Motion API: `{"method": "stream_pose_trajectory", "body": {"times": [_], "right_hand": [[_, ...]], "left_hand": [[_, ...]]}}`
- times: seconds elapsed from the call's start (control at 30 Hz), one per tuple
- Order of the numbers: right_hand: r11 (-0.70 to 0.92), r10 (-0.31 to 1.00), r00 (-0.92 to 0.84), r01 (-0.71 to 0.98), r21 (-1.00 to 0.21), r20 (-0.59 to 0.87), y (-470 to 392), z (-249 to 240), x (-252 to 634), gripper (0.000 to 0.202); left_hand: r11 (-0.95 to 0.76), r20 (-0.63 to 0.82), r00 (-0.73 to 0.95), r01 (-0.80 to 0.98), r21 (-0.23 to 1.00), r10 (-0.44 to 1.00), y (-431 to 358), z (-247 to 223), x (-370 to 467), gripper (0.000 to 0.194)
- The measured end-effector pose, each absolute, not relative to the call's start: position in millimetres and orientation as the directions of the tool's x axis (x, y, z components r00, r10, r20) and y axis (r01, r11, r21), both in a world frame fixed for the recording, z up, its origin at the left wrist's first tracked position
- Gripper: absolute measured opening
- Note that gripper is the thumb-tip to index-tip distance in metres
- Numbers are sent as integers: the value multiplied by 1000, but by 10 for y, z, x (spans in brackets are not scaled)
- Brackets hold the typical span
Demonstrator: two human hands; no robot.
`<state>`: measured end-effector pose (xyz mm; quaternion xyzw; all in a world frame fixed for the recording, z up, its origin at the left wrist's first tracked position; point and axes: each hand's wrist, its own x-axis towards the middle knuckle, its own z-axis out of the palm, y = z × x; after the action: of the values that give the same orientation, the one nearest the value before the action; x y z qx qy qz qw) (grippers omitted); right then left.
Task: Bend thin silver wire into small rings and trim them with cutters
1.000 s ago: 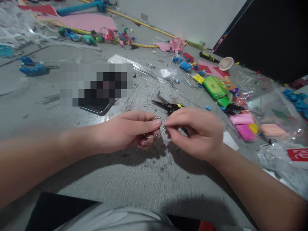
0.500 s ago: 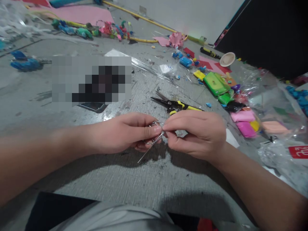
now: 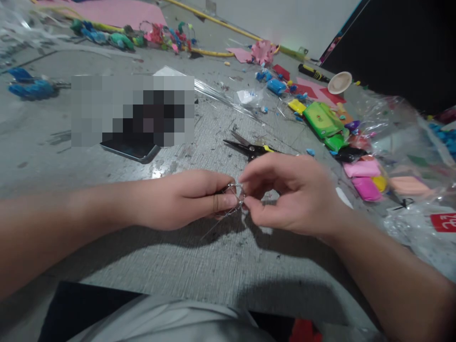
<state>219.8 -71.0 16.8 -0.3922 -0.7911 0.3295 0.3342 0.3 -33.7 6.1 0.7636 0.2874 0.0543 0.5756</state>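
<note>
Bare hands meet over thin silver wire near the middle of the frame. The left hand (image 3: 167, 202) grips a small, ring-like wire piece (image 3: 235, 185) between thumb and fingers; a loose strand (image 3: 213, 229) slants down toward the lower left. The right hand (image 3: 295, 194) is half open, thumb and forefinger parted at the piece's right edge — whether they pinch the wire cannot be told.

The piece looks light and springy, likely to bend under a hard squeeze and perhaps slick at its smooth strands. The twisted rim seems the surest place to hold, while the loose end could prick or snag.

Just beyond the hands, black-and-yellow snips (image 3: 252, 150) lie on the grey floor (image 3: 185, 270), their blades apart and pointing left. A dark phone (image 3: 131, 151) rests left of centre, and a sheaf of straight wires (image 3: 217, 97) runs diagonally above centre.

On the right side of the frame sit a green packet (image 3: 320, 121), a magenta packet (image 3: 366, 189) and a crumpled clear bag (image 3: 395, 133). A ruffled pink flower (image 3: 263, 51) is at upper centre — a blue bundle (image 3: 33, 89) at upper left, pink paper (image 3: 124, 13) along the top edge.
</note>
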Motion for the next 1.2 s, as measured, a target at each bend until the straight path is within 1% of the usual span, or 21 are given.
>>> {"method": "stream_pose_trajectory", "body": {"times": [0.07,0.17,0.27,0.47,0.63,0.77,0.83,0.93,1.0,1.07,1.2], "right_hand": [[404,869,-446,392,-827,213,-734,193,2189,29],[346,878,-457,404,-847,141,-748,223,2183,23],[304,877,-471,398,-866,92,-744,216,2193,22],[128,888,-458,306,-943,-28,-759,149,2170,20],[30,893,-439,287,-958,-104,-766,171,2116,24],[-97,867,-456,242,-965,-202,-716,173,2143,34],[-143,858,-463,200,-969,-222,-683,158,2168,37],[-169,872,-435,162,-972,-224,-648,136,2188,32],[-180,883,-409,156,-971,-229,-637,131,2186,27],[-194,884,-401,154,-969,-241,-634,132,2178,23],[-235,871,-408,147,-961,-275,-645,136,2164,20]], "left_hand": [[-192,-236,846,363,912,479,-323,52,-3,26],[-210,-234,855,361,909,462,-314,58,1,21],[-233,-237,851,377,896,468,-331,80,18,19],[-291,-220,851,389,874,477,-369,104,47,19],[-324,-222,864,392,861,453,-359,84,45,22],[-327,-211,856,392,860,472,-348,74,37,25],[-259,-226,848,383,887,479,-348,64,35,26],[-26,-282,833,334,942,476,-358,48,47,24],[96,-309,827,300,949,469,-369,46,62,24],[140,-326,821,296,945,468,-379,52,76,25],[84,-306,824,304,949,478,-390,49,79,26]]}}
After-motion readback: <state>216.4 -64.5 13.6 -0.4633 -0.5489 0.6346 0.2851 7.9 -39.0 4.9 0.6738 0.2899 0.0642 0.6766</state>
